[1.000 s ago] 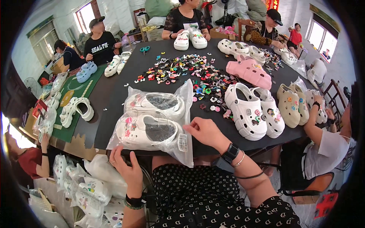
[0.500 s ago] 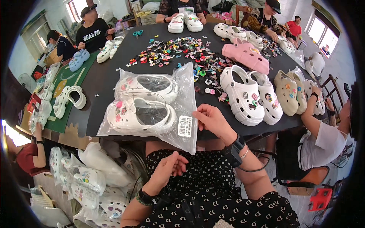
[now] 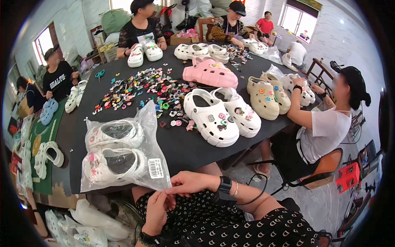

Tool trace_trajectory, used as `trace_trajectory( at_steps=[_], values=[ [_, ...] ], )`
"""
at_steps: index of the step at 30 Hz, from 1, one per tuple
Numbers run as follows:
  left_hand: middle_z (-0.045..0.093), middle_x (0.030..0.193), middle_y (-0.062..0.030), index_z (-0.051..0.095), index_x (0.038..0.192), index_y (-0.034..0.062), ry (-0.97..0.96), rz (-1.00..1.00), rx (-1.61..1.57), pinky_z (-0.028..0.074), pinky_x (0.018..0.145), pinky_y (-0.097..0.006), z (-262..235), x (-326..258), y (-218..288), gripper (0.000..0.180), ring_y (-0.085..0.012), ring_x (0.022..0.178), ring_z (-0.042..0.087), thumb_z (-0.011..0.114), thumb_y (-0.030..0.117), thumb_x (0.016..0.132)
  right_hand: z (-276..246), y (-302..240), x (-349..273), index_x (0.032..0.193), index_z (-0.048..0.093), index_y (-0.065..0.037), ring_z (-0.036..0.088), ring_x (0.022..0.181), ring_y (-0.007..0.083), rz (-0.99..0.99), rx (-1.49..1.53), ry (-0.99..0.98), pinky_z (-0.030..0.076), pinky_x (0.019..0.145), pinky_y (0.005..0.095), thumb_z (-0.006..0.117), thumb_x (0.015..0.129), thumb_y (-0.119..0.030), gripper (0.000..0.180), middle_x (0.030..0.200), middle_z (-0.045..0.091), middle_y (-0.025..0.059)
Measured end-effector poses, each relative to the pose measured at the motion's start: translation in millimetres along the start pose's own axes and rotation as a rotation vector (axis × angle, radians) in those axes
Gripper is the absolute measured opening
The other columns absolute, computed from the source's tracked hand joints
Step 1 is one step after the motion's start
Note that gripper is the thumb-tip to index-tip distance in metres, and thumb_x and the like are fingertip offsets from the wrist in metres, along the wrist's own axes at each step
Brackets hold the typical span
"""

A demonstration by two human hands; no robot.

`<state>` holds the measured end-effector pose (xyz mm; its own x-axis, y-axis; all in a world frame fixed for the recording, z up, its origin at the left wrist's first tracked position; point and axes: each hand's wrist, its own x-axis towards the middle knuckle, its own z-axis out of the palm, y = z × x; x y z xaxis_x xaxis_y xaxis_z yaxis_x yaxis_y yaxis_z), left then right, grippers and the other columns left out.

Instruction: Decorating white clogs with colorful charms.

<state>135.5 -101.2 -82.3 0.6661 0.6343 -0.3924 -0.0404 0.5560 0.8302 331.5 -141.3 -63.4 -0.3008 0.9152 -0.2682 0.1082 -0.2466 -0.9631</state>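
A clear plastic bag (image 3: 151, 123) lies on the near left part of the black table, holding a pair of white clogs (image 3: 98, 166) with small charms on them. A white barcode label sits on the bag by its right side. Its near right corner sticks out past the table edge, over my lap. My right hand (image 3: 193, 182) pinches the bag's edge there. Directly below, my left hand (image 3: 156, 210) has its fingers closed at that same corner, the fingertips of both hands touching. What lies between the left fingertips is partly hidden.
Loose colourful charms (image 3: 144, 88) cover the table's middle. To their right stand white clogs (image 3: 214, 119), a pink clog (image 3: 210, 74) and beige clogs (image 3: 263, 96). Several people work round the table, one seated at the right (image 3: 329, 127). Bagged clogs (image 3: 82, 230) are piled below left.
My view has swung to the right. The left hand has come up from my lap to meet the right hand at the bag's corner. The right hand has slid down the bag's edge.
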Motion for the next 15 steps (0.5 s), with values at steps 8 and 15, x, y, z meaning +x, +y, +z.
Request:
trace_trajectory(
  at_steps=[8,15],
  values=[
    [0.060,0.071,-0.0074,0.059,0.091,0.0009,-0.005,-0.020,-0.021,0.041,0.054,-0.025,1,4,-1,0.028,-0.0147,0.060,0.055,0.046,0.025,0.100,-6,3,-2,0.084,0.061,-0.003,0.049,0.051,0.0058,0.018,0.097,-0.037,0.040,0.048,0.0207,0.055,0.099,-0.034,0.035,0.062,0.054,-0.0010],
    [0.056,0.067,-0.0070,0.057,0.092,0.0019,-0.047,-0.028,-0.046,0.040,0.051,-0.028,12,6,-1,0.033,-0.0169,0.058,0.055,0.045,0.032,0.101,-4,15,2,0.078,0.058,-0.004,0.041,0.045,0.0062,-0.007,0.225,-0.051,0.033,0.041,0.0223,0.049,0.101,-0.034,0.039,0.056,0.047,-0.0032]
  ],
)
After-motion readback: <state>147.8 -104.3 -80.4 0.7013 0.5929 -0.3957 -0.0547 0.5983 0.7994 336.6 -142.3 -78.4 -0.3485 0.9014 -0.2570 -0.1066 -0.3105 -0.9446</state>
